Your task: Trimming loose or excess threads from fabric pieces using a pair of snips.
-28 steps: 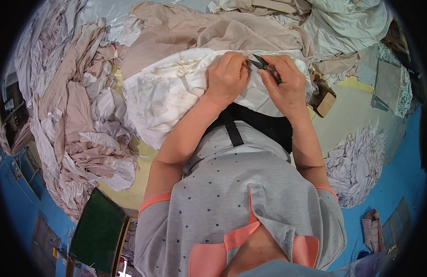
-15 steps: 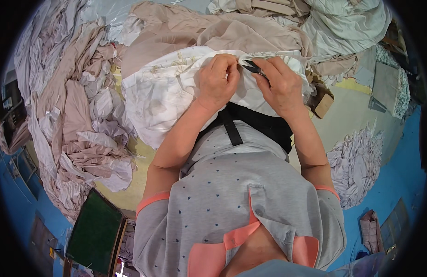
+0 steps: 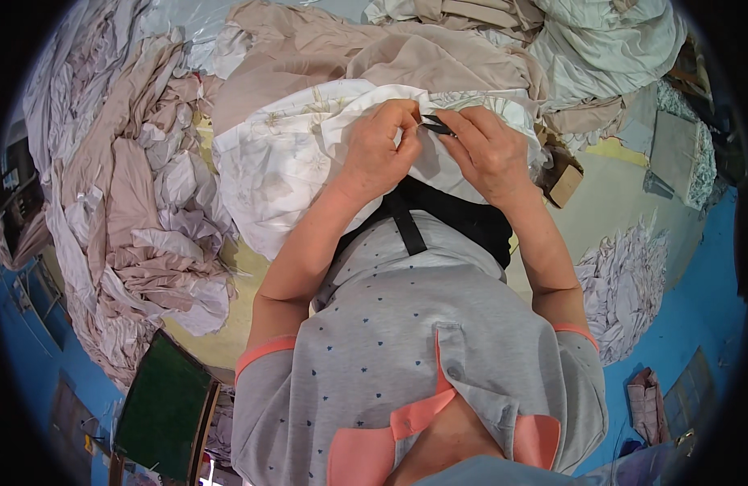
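White floral-printed fabric (image 3: 265, 174) spreads over my lap, with beige fabric (image 3: 309, 61) lying beyond it. My left hand (image 3: 382, 150) is closed in a pinch on the edge of the white fabric. Across from it, my right hand (image 3: 487, 150) grips small dark thread snips (image 3: 435, 125), their blades pointing left at the pinched edge. The snips' handles are mostly hidden by my right fingers. Only a small gap separates the two hands.
Crumpled beige and white fabric (image 3: 131, 211) heaps up on the left. More pale fabric (image 3: 609, 57) lies at the far right, near an open cardboard box (image 3: 565, 182). A whitish bundle (image 3: 625, 287) is by my right elbow; a green-topped stool (image 3: 167, 409) stands lower left.
My right hand has shifted slightly, its fingers now covering more of the snips, and the blades sit a little lower. My left hand has dipped slightly, still pinching the white fabric.
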`<state>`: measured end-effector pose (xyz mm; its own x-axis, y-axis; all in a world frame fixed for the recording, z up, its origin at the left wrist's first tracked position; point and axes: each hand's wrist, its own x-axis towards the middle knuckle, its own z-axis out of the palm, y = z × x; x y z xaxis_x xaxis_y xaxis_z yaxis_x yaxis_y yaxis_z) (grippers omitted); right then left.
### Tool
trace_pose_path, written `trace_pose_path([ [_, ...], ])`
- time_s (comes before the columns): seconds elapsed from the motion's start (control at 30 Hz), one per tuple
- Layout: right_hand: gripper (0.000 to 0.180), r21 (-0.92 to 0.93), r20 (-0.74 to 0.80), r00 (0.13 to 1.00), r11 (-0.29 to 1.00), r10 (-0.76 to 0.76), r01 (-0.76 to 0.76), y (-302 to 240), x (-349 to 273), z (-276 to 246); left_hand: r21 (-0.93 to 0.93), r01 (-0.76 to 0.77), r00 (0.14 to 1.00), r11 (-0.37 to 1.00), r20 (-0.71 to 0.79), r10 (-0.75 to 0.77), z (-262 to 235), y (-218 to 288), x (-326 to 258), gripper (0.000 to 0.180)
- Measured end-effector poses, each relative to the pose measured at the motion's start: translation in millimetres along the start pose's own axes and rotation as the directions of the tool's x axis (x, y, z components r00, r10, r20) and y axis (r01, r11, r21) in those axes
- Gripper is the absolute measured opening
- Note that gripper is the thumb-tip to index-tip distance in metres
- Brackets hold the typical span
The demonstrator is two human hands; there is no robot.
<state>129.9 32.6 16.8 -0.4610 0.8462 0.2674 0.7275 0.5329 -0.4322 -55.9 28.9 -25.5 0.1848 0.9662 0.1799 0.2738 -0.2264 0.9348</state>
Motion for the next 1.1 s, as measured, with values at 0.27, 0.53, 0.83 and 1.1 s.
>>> trace_pose_path([
  [0.27, 0.036, -0.033, -0.054, 0.997, 0.998, -0.055, 0.053, -0.3, -2.3, 5.7, -0.065, 0.038, 0.999, 0.997, 0.010, -0.037, -0.3, 0.1, -1.6, 0.013],
  [0.53, 0.040, -0.036, -0.111, 0.991, 0.996, -0.080, 0.077, 0.3, -3.4, 10.3, -0.059, 0.035, 0.999, 0.998, 0.008, -0.035, 0.3, -1.6, -2.4, 0.014],
  [0.83, 0.039, -0.046, -0.100, 0.992, 0.996, -0.076, 0.072, 0.9, -3.8, 8.5, -0.050, 0.024, 1.000, 0.998, 0.007, -0.024, 0.2, -1.3, -2.6, 0.014],
  [1.1, 0.037, -0.047, -0.095, 0.993, 0.997, -0.065, 0.061, 0.3, -4.9, 8.8, -0.061, 0.021, 1.000, 0.998, 0.003, -0.021, 1.4, -2.4, -3.1, 0.014],
])
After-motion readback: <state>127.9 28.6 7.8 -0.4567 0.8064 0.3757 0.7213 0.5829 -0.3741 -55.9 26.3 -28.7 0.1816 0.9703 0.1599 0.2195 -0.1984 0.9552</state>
